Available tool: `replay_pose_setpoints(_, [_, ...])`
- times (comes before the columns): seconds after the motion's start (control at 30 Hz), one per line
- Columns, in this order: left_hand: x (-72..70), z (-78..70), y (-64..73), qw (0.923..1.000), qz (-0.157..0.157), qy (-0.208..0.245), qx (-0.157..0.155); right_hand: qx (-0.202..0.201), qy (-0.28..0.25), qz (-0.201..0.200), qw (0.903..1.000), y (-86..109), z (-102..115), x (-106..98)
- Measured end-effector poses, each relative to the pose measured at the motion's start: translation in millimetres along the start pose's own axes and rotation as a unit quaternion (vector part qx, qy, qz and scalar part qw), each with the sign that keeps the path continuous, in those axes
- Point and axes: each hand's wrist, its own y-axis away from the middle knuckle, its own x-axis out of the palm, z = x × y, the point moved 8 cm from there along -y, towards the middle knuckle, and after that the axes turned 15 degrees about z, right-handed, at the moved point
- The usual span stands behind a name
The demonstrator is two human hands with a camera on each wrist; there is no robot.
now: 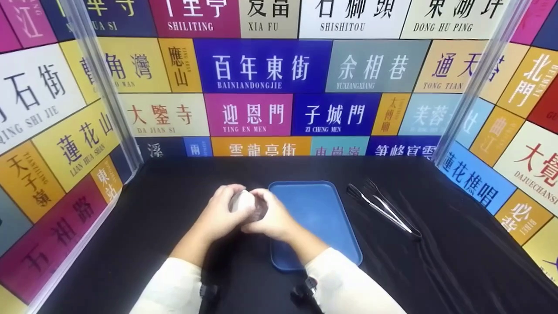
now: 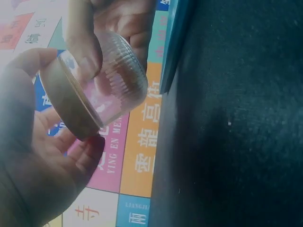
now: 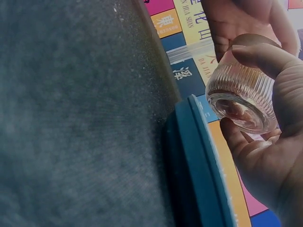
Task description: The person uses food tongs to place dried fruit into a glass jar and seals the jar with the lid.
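Observation:
A small clear glass jar with ribbed sides is held up between both hands, tilted on its side over the black cloth. On its mouth sits a wide round lid, pale in the head view and brownish in the left wrist view. My left hand grips the lid, thumb on one side and fingertips on the other. Around the glass body curl the fingers and thumb of my right hand. In the right wrist view the round glass base faces the camera.
A blue tray lies under and to the right of the right forearm. Right of it, metal tongs rest on the black cloth with their ends spread. Printed panels stand around the back and sides.

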Motion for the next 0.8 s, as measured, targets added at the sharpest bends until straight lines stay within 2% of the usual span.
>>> replay_pose_setpoints(0.1, [-0.3, -2.2, -0.6, 0.9984, 0.006, 0.029, 0.049, 0.005, 0.008, -0.001, 1.0, 0.5, 1, 0])
replay_pose_setpoints(0.27, [0.4, -10.2, 0.3, 0.988, 0.021, 0.072, 0.135, 0.011, 0.006, 0.004, 0.9999, 1.8, 1, 1])
replay_pose_setpoints(0.4, [1.3, -13.6, 1.0, 0.9833, 0.023, 0.085, 0.159, 0.013, 0.006, 0.006, 0.9999, 1.4, 0, 3])
replay_pose_setpoints(0.5, [1.1, -11.6, 0.3, 0.9873, 0.017, 0.084, 0.134, 0.01, 0.003, 0.002, 0.9999, 1.6, 0, 2])
replay_pose_setpoints(0.57, [0.5, -7.8, -0.5, 0.9927, 0.01, 0.073, 0.096, 0.005, -0.002, 0.0, 1.0, 1.7, 1, 1])
replay_pose_setpoints(0.63, [0.3, -1.9, -0.9, 0.9976, 0.005, 0.056, 0.041, -0.001, -0.005, -0.001, 1.0, 1.6, 1, 1])
replay_pose_setpoints(0.7, [0.9, 3.7, -1.4, 0.9994, 0.004, 0.033, -0.005, -0.005, -0.008, -0.003, 0.9999, 1.3, 2, 0])
replay_pose_setpoints(0.77, [1.6, 7.1, -1.5, 0.9993, 0.005, 0.019, -0.032, -0.005, -0.008, -0.005, 0.9999, 1.0, 2, 0])
replay_pose_setpoints(0.8, [1.8, 7.7, -1.8, 0.9992, 0.006, 0.018, -0.035, -0.003, -0.007, -0.005, 1.0, 0.8, 2, 0])
